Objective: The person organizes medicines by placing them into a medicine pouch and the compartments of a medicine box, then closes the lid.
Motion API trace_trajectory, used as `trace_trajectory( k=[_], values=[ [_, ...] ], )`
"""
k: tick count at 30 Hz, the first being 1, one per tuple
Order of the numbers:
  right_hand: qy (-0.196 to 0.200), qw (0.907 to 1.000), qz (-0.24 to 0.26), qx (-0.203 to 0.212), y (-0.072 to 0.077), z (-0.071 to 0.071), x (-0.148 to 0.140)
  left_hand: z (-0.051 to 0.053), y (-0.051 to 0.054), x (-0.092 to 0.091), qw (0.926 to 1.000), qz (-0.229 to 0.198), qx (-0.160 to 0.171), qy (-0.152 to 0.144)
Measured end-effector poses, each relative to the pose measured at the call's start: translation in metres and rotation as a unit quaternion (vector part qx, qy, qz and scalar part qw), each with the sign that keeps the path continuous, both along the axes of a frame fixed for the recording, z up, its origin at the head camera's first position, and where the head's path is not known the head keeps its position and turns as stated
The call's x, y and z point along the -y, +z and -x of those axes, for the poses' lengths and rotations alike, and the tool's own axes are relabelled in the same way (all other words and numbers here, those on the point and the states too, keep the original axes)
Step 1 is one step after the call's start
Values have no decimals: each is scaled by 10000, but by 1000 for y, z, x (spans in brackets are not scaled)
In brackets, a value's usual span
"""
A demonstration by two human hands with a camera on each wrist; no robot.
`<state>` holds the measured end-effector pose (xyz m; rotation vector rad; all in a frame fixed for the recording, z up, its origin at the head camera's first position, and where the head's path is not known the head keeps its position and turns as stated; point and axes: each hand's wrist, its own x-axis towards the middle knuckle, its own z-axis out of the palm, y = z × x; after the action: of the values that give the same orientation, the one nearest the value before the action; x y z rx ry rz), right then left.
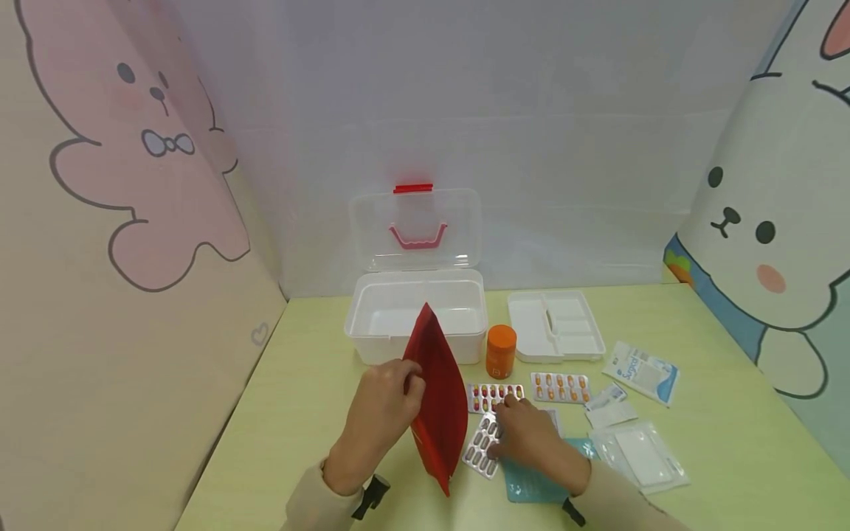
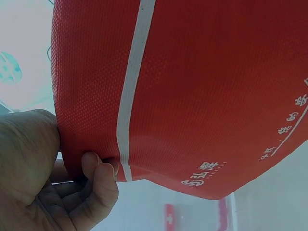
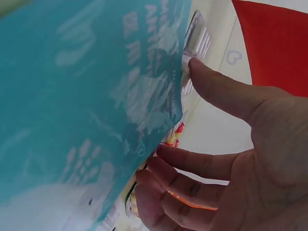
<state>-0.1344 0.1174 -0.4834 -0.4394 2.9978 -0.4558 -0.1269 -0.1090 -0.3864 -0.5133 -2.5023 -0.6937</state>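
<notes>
A red fabric bag (image 1: 440,398) with a white strip (image 2: 129,91) and white lettering stands on edge in front of me. My left hand (image 1: 385,413) grips its rim between thumb and fingers. To the right, my right hand (image 1: 534,435) reaches over a silver capsule blister pack (image 1: 479,446), thumb at its edge, fingers spread apart from the thumb. Part of that pack is hidden by the hand. Beneath the wrist lies a teal packet (image 1: 531,483), large in the right wrist view. A red-and-yellow capsule blister pack (image 1: 485,394) lies just beyond the fingertips.
A white box (image 1: 361,339) with its clear lid (image 1: 372,228) raised stands at the back. Nearby are an orange bottle (image 1: 501,352), a white divided tray (image 1: 531,335), an orange capsule blister pack (image 1: 561,387), a surgical packet (image 1: 640,372), small white packets (image 1: 611,413) and a clear-wrapped pad (image 1: 640,457).
</notes>
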Motion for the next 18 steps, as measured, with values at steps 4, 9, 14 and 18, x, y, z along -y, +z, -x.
trace_trajectory(
  k=[4, 9, 14, 18],
  values=[
    [59, 9997, 145, 177, 0, 2, 0, 0, -1, 0, 9999, -10, 111, 19],
    [87, 9987, 386, 323, -4, 5, -1, 0, -1, 0, 9999, -12, 100, 22],
    [-77, 9953, 785, 565, -6, 9, -2, -1, -1, 1, 9999, -24, 148, 36],
    [-93, 9929, 1109, 428, -6, 12, -3, -1, -2, 1, 10000, -17, 76, 36]
  ],
)
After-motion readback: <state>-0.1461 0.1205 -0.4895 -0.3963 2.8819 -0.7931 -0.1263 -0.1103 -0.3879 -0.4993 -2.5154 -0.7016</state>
